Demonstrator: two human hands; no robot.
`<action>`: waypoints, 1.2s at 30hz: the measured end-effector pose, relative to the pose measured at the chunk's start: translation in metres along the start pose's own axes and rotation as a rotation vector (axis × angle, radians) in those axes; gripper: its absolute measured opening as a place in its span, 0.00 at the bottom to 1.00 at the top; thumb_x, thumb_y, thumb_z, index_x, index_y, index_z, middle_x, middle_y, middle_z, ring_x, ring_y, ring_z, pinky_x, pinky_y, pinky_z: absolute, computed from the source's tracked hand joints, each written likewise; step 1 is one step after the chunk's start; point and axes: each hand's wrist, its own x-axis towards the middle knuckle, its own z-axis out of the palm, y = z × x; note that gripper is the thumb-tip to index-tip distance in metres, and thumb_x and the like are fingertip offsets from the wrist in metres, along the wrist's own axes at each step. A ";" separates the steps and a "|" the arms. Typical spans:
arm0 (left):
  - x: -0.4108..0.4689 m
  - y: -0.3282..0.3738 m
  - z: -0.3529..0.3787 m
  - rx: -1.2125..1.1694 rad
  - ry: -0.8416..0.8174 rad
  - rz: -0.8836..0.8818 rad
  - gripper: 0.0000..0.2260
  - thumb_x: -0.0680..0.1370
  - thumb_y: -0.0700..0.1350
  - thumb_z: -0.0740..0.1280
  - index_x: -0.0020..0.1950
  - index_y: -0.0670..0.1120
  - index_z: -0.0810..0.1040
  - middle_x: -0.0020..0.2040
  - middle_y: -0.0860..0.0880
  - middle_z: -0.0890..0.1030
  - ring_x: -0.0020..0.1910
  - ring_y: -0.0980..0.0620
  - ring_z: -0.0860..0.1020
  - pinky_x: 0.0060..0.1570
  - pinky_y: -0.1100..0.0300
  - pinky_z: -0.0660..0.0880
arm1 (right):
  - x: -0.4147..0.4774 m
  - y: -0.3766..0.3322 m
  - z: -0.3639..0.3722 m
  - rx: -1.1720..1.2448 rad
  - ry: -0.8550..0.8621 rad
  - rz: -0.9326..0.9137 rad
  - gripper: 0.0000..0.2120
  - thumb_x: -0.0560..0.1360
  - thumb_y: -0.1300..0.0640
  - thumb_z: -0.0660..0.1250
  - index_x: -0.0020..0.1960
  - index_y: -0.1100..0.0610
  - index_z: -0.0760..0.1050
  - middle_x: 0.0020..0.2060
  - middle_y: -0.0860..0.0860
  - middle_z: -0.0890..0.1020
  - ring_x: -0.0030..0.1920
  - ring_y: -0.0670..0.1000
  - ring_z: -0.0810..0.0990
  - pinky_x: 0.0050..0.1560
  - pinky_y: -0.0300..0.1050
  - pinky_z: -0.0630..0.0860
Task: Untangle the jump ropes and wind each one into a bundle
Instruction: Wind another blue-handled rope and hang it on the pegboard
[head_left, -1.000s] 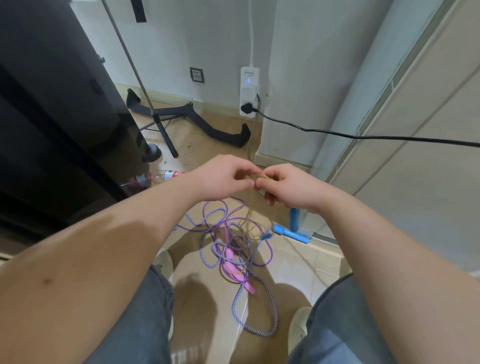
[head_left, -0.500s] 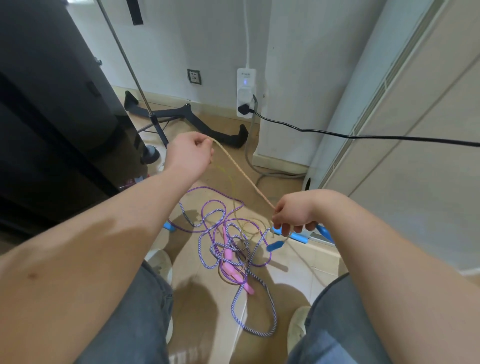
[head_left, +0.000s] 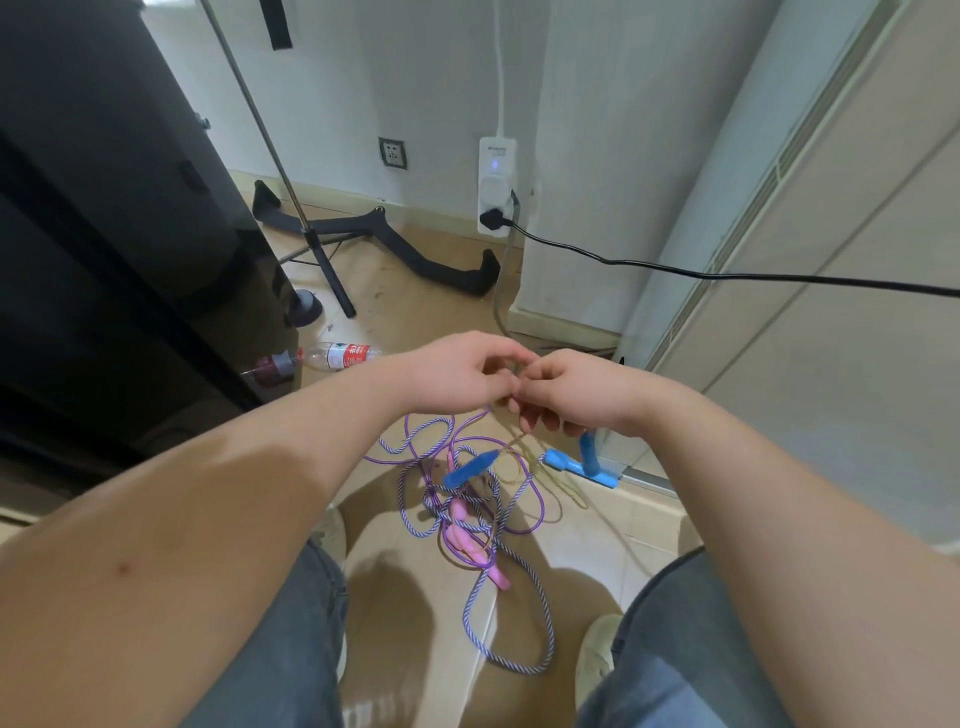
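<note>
My left hand and my right hand meet fingertip to fingertip above the floor, both pinching a thin tan jump rope. That rope hangs down from my fingers to a blue handle dangling over the pile. On the tiles below lies a tangled purple-and-white jump rope with pink handles. A second blue handle lies by the door track.
A black cabinet stands at the left, a tripod stand behind. A plastic bottle lies on the floor. A black power cable stretches from the wall strip across to the right. My shoes flank the pile.
Half a second ago my hands were spread apart with the tan rope stretched between them. They have come back together, and the blue handle has risen off the floor.
</note>
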 end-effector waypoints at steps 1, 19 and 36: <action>0.000 0.000 -0.002 0.100 0.029 -0.014 0.10 0.81 0.48 0.64 0.60 0.55 0.81 0.44 0.53 0.85 0.46 0.52 0.81 0.49 0.59 0.76 | 0.001 0.002 -0.001 0.001 0.026 0.004 0.13 0.82 0.50 0.63 0.42 0.54 0.77 0.35 0.49 0.84 0.28 0.45 0.71 0.30 0.40 0.70; 0.005 -0.007 -0.026 -0.244 0.642 -0.283 0.13 0.81 0.46 0.57 0.44 0.52 0.79 0.38 0.54 0.80 0.33 0.53 0.78 0.25 0.66 0.68 | -0.006 0.011 -0.010 0.049 -0.016 0.045 0.10 0.80 0.52 0.67 0.44 0.56 0.74 0.34 0.52 0.81 0.31 0.51 0.79 0.36 0.48 0.79; 0.007 -0.030 -0.033 -0.228 0.589 -0.498 0.14 0.77 0.48 0.55 0.50 0.47 0.79 0.46 0.47 0.84 0.46 0.46 0.83 0.51 0.53 0.77 | -0.002 0.014 -0.009 -0.066 0.001 0.096 0.08 0.81 0.51 0.64 0.47 0.55 0.73 0.34 0.50 0.76 0.31 0.48 0.72 0.34 0.43 0.73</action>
